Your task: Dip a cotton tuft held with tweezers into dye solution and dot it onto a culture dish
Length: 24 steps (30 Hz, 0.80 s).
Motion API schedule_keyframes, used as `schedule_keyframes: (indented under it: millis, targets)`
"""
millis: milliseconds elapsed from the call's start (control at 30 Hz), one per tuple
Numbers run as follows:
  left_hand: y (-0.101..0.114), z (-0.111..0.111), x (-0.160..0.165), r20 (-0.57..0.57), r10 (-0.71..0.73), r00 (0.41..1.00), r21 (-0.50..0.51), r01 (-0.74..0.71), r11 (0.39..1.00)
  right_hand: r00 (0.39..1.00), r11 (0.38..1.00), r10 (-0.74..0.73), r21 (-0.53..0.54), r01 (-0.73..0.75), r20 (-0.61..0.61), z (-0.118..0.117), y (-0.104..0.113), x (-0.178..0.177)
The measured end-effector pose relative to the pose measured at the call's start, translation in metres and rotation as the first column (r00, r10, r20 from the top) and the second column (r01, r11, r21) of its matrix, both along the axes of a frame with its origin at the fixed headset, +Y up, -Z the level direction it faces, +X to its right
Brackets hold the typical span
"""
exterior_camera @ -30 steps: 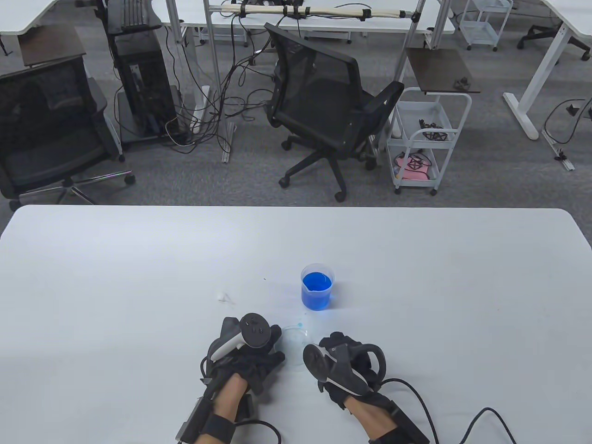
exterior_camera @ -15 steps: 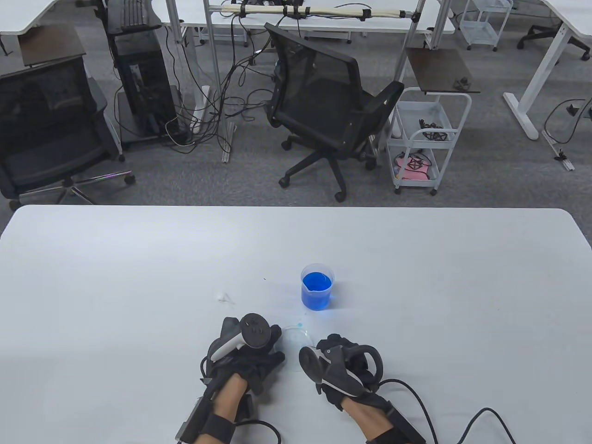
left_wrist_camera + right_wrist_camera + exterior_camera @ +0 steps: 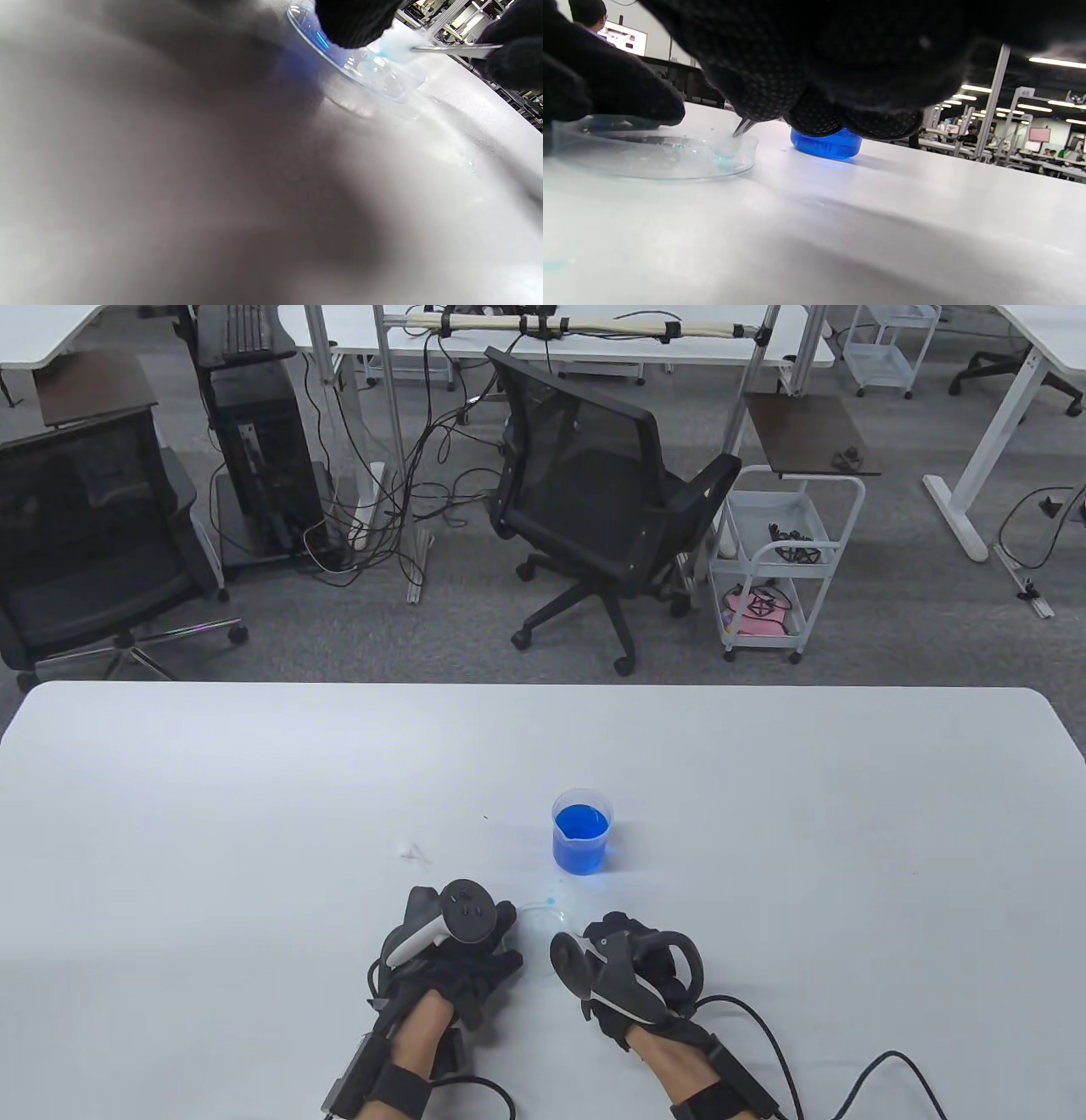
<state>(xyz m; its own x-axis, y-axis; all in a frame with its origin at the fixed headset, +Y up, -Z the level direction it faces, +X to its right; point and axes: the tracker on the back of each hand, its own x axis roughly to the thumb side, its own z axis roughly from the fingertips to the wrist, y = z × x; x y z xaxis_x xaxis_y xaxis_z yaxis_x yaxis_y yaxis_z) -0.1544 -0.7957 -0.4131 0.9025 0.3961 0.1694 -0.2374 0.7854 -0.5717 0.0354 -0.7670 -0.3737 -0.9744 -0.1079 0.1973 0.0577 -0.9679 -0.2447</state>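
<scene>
A stray white cotton wisp (image 3: 412, 850) lay at about 10 o'clock from the hands. The left hand (image 3: 454, 954) steadied the shallow clear plastic culture dish (image 3: 649, 148), its fingers (image 3: 354, 21) resting on the dish rim; whether they curled round it could not be told. The dish sat between the two hands, at 6 o'clock from the small clear beaker of blue dye solution (image 3: 582, 831). The right hand (image 3: 632, 971) had its fingers clamped on thin metal tweezers (image 3: 456, 48), whose tips held a pale blue-tinged cotton tuft (image 3: 392, 42) down in the dish.

Risk, as judged: pressing too hard could skate the light dish across the smooth surface; an overloaded tuft could run into a smear rather than a dot.

The white tabletop (image 3: 254, 780) showed faint blue specks near the dish. Beyond, at 12 o'clock: grey carpet, a black mesh office chair (image 3: 594, 500), a white wire trolley (image 3: 785, 560).
</scene>
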Motion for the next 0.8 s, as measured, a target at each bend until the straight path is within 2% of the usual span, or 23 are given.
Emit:
schedule_keyframes:
  millis: [267,533,800]
  targets:
    - [0.0,0.0,0.0,0.0,-0.004,1.0,0.001,0.004,1.0,1.0,1.0,0.0,-0.008,0.0,0.003,0.0,0.0,-0.001]
    - [0.0,0.0,0.0,0.001,-0.003,1.0,0.001,0.003,1.0,0.994,0.991,-0.105,0.081,0.103,0.025,-0.003,0.016,0.006]
    - [0.0,0.001,0.0,0.001,-0.002,1.0,-0.001,0.002,1.0,1.0,0.999,-0.022,0.028,0.021,0.016,-0.009,-0.001,-0.005]
